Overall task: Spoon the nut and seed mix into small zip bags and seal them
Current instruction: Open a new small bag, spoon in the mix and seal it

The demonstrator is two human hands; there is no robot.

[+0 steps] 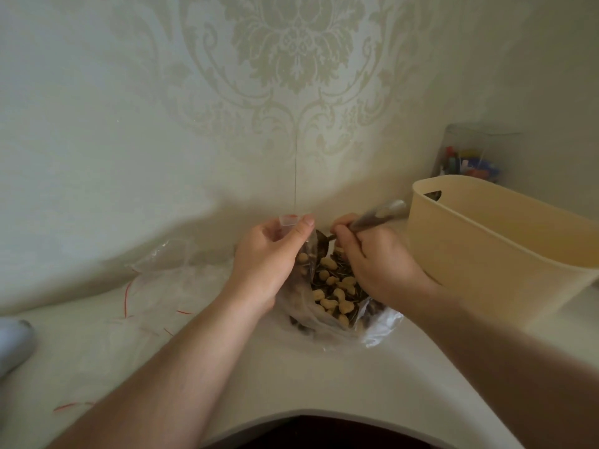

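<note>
Filling step: left hand (269, 254) pinches small zip bag (289, 221) mouth up, right hand (372, 257) fingers clamped on spoon (377, 215) over nut mix (334, 286) bag on counter; next, prob tip spoonful in w/o spilling.

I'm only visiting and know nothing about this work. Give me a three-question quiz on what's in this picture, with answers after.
1. True or false: the right hand holds a spoon.
2. Multiple choice: the left hand pinches A) a small zip bag B) the beige bin C) a jar lid.
3. Fill in: the nut mix lies in a large clear ____ on the counter.

Key: 1 true; 2 A; 3 bag.
</note>
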